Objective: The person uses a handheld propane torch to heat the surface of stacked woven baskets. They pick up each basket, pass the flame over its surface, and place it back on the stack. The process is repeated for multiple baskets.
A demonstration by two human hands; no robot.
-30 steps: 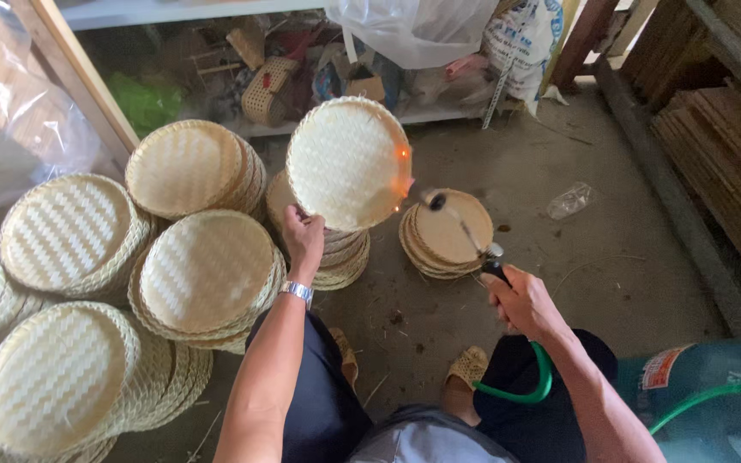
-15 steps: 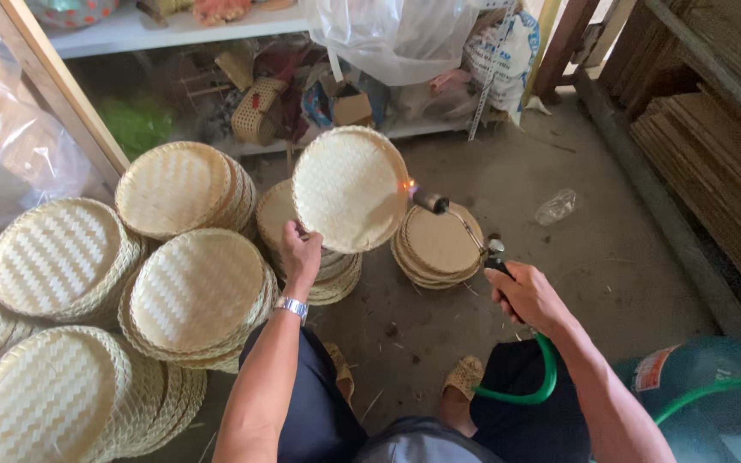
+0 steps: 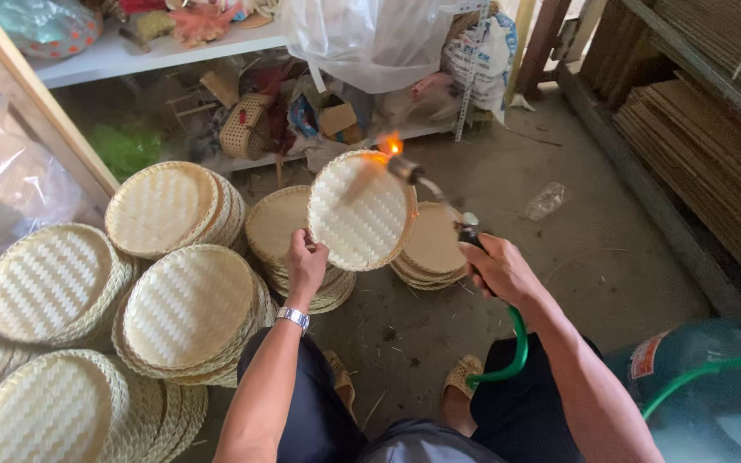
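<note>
So the left hand [image 3: 306,261] is closed on the bottom rim of a round woven bamboo tray [image 3: 360,211], thumb on the face, holding it tilted up so the flat herringbone weave faces the camera. Right hand [image 3: 497,268] is wrapped tight around the handle of a gas torch [image 3: 439,199], whose thin metal neck runs up toward 11 o'clock, with the orange flame [image 3: 390,144] licking the tray's top edge at about 12 o'clock. A green hose [image 3: 512,356] curls off the handle down past the knee. There's a silver watch [image 3: 292,318] on the left wrist. Behind the held tray, touching nothing I can tell, sits a short stack of trays [image 3: 278,225] at its 9 o'clock and another stack [image 3: 432,244] at 3 o'clock. More piles crowd the left side: one [image 3: 165,208] near the shelf, one [image 3: 189,309] just beside the left forearm. Open room is mostly the bare concrete floor [image 3: 593,249] off to the right, bounded by layered woven mats [image 3: 705,154] at 2 o'clock. A blue-green gas cylinder [image 3: 713,386] sits at 4 o'clock.
</note>
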